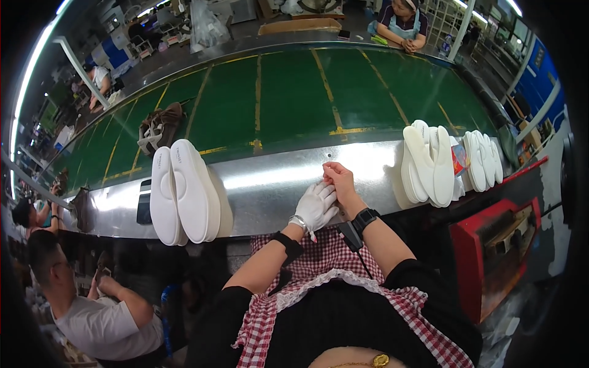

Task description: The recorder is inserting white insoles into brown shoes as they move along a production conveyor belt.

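2 hands meet at the metal ledge (276, 178): our left hand (316, 205), in a white glove (313, 211), lies against our bare right hand (339, 181), whose fingers curl onto the gloved fingertips. We note white soles (183, 191) well apart at 9 o'clock, and more white soles (428, 161) at 2 o'clock.

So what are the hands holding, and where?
No separate object: the bare right hand pinches the fingertips of the white glove worn on the left hand.
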A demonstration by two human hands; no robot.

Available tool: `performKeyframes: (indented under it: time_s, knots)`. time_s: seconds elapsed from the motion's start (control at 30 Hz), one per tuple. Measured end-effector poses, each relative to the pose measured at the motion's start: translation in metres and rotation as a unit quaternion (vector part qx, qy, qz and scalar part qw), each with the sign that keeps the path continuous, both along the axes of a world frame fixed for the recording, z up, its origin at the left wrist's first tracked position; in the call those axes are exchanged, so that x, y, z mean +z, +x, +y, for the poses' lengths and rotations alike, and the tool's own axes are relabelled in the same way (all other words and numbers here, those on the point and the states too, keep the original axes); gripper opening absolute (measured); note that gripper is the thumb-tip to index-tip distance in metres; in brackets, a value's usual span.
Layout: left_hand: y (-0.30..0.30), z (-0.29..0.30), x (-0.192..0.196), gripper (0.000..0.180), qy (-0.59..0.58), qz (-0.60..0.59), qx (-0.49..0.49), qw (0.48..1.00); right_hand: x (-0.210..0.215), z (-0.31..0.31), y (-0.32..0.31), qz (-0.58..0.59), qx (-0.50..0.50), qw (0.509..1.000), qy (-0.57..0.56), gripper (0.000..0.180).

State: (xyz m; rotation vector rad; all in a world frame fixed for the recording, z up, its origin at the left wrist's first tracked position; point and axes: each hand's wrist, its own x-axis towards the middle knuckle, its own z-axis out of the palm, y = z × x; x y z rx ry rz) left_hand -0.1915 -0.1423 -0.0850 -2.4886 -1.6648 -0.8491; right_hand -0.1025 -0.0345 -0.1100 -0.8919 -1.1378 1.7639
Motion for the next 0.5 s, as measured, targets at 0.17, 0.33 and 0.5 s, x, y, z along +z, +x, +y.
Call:
performKeyframes:
  time_s: [0.17,0.33,0.5]
  knots:
    - [0.0001,-0.0004,-0.0007,0.036,-0.002,-0.007,-0.003,1.000,0.0015,-0.0034,0.0018,-0.004,-0.005,1.000,0.003,0.015]
    - [0.0002,-0.0011,-0.0024,0.036,0.003,-0.003,0.004,1.000,0.0004,-0.0049,0.0017,-0.014,-0.016,1.000,0.009,0.015]
    - [0.0005,-0.0015,-0.0029,0.037,-0.005,-0.003,0.005,1.000,0.0007,-0.0052,0.0028,-0.009,-0.012,1.000,0.009,0.014]
